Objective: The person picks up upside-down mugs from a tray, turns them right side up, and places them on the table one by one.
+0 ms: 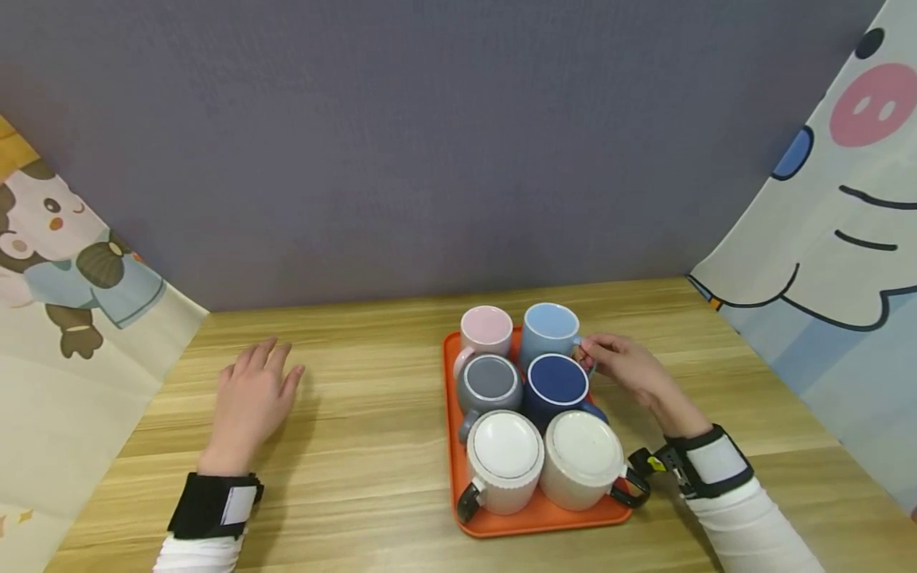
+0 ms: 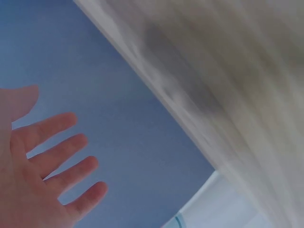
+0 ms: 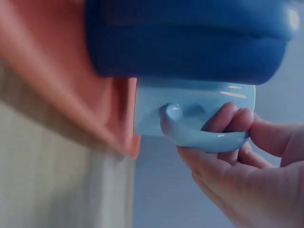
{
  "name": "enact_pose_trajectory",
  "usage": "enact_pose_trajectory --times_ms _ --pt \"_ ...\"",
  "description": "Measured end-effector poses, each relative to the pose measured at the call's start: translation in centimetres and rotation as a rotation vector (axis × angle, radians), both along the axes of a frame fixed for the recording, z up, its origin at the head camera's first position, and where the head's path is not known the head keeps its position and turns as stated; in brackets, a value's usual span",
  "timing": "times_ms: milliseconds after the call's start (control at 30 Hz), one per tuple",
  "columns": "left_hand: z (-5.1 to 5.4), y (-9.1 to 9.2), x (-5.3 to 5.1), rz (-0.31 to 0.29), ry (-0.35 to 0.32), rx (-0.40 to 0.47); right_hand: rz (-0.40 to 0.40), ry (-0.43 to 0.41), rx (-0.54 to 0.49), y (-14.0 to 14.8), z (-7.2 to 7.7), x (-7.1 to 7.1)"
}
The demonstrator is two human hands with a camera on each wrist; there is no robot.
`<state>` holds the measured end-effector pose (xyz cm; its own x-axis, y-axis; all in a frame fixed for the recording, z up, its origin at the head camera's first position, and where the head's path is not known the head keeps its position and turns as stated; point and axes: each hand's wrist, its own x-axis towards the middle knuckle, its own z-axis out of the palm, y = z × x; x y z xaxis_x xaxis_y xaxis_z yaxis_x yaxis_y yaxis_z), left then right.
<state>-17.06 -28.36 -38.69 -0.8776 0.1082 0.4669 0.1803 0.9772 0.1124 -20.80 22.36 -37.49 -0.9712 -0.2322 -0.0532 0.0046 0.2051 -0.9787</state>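
Several mugs sit in two columns on an orange tray, apparently bottoms up. My right hand holds the handle of the light blue mug at the far right of the tray. In the right wrist view, the fingers curl through and around that handle. Beside it are the pink mug and, nearer me, the dark blue mug. My left hand is over the table's left side, holding nothing, its fingers spread and fairly straight in the left wrist view.
A grey mug stands left of the dark blue one. Two white mugs, one on the left and one on the right, have black handles at the tray's near end. A grey panel rises behind the wooden table; patterned cloths hang at both sides.
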Motion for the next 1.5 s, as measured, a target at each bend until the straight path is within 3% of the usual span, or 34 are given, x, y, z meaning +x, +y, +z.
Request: enact_pose_trajectory --times_ms 300,467,733,1067,1500 --pt "0.2 1.5 -1.0 -0.005 0.102 0.009 0.019 -0.033 -0.254 0.4 2.1 0.1" --pt "0.8 2.7 -1.6 -0.01 0.105 0.036 0.052 -0.049 -0.406 0.7 3.1 0.1" --pt "1.5 4.9 -2.4 -0.084 0.168 0.09 0.13 -0.084 -0.591 0.8 4.4 0.4" --pt "2.7 8.5 -3.3 -0.137 0.184 0.2 0.16 -0.137 -0.774 0.1 5.9 0.5" --pt "4.1 13.8 -4.1 -0.22 0.237 0.299 0.32 -0.16 -0.992 -0.6 7.0 0.4"
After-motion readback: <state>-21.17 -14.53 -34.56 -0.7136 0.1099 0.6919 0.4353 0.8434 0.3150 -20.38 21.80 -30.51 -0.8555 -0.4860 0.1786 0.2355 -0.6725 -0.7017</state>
